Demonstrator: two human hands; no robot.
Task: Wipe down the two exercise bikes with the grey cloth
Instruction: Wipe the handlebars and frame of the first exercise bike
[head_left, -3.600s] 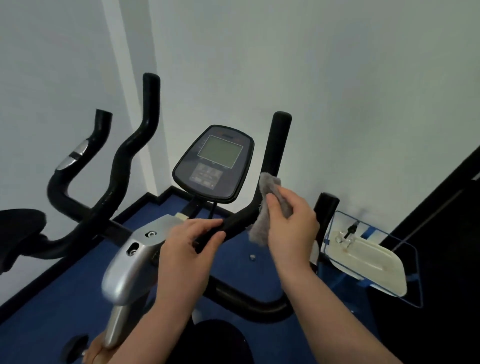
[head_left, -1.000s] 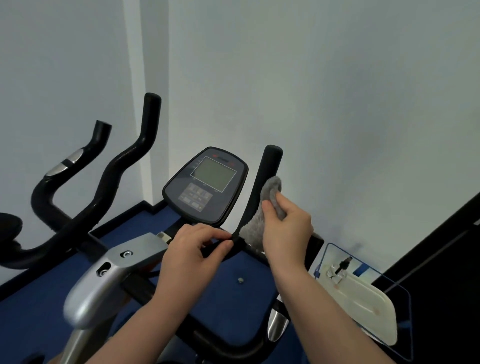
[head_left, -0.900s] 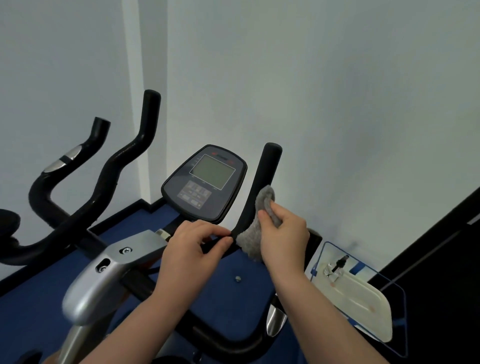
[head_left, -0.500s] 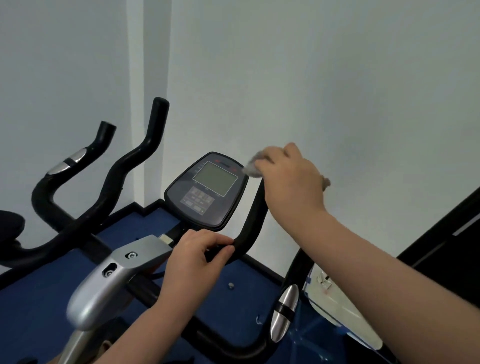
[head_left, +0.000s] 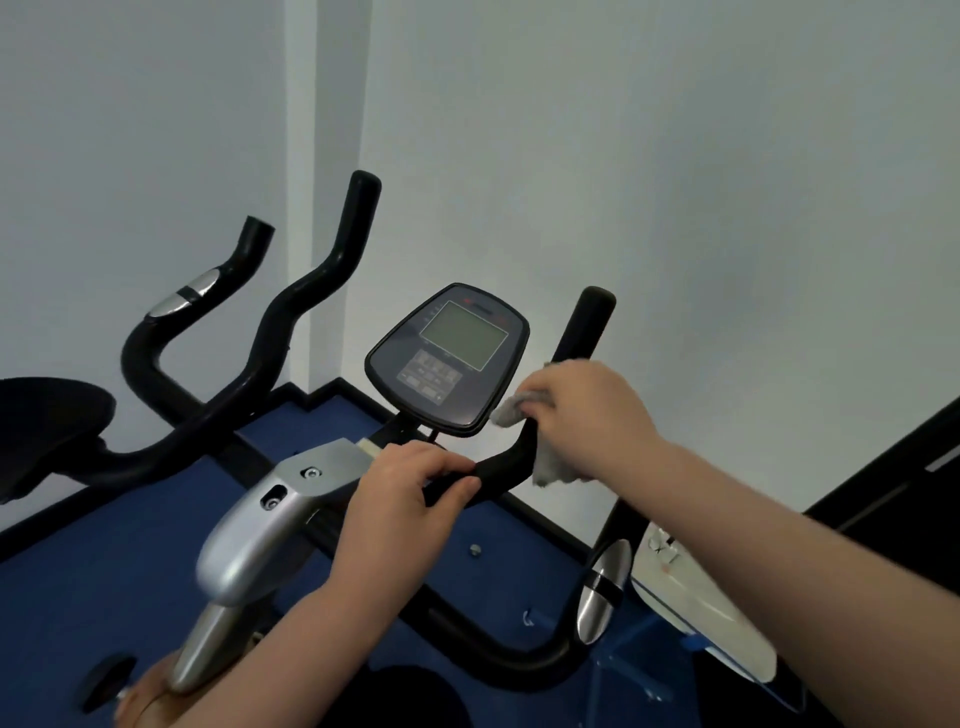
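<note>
The near exercise bike has a silver stem (head_left: 260, 530), a dark console (head_left: 447, 358) and black handlebars. My right hand (head_left: 587, 415) grips the grey cloth (head_left: 550, 462), wrapped round the right upright handlebar (head_left: 587, 322) below its tip. The cloth pokes out left of my fingers and hangs under my palm. My left hand (head_left: 400, 499) grips the horizontal black bar (head_left: 493, 467) just left of the bend. A second bike's black handlebars (head_left: 311, 280) and saddle (head_left: 47, 415) stand at the left.
White walls close in behind and to the left. Blue floor (head_left: 104, 571) lies below the bikes. A white plastic part on a blue-edged sheet (head_left: 701, 608) lies at the lower right, beside a dark panel (head_left: 883, 478). A silver grip sensor (head_left: 602, 592) sits on the lower bar.
My right hand slid the cloth up to the handlebar's tip, then back down to mid-height. My left hand has kept its hold on the bar.
</note>
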